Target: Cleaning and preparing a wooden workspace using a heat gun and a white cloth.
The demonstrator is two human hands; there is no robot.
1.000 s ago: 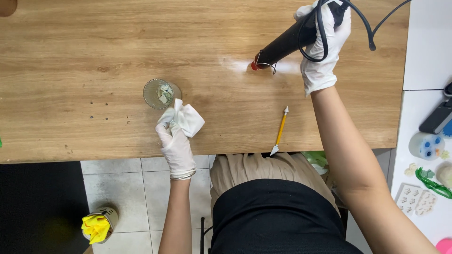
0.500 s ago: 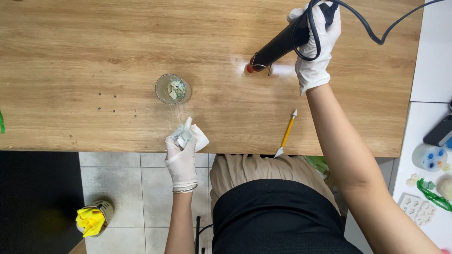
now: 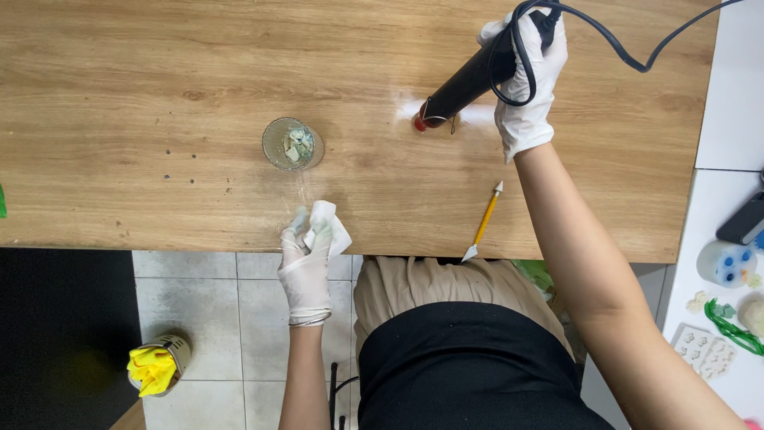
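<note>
Two gloved hands are at work over a long wooden table point(image 3: 119, 95), seen from above. Far left, down on the tiled floor, a small tin point(image 3: 163, 358) holds something crumpled and yellow. On the table, left of centre, stands a small clear glass cup point(image 3: 292, 144) with pale green and white bits in its bottom, upright and apart from both hands.

Just below it, at the near edge of the table, the left hand point(image 3: 306, 271) has its fingers curled together around a crumpled white wipe point(image 3: 328, 227), which shows a greenish stain; the wipe sits at the table's edge, near a faint pale streak in the wood between it and the cup.

Further right, a yellow-handled craft tool point(image 3: 485, 219) with a pale tip lies loose on the wood, untouched. Above it, the right hand point(image 3: 525, 87) is wrapped tightly round the grip of a black corded heat gun point(image 3: 461, 87), whose red-rimmed nozzle points down and left at a whitish patch point(image 3: 410, 107) on the table surface. That patch looks not yet cleared, so by my judgement the heating and wiping of this spot are unfinished, while the wood near the cup looks nearly clean. At far right, a white side surface point(image 3: 736, 119) carries silicone moulds point(image 3: 704, 350).
</note>
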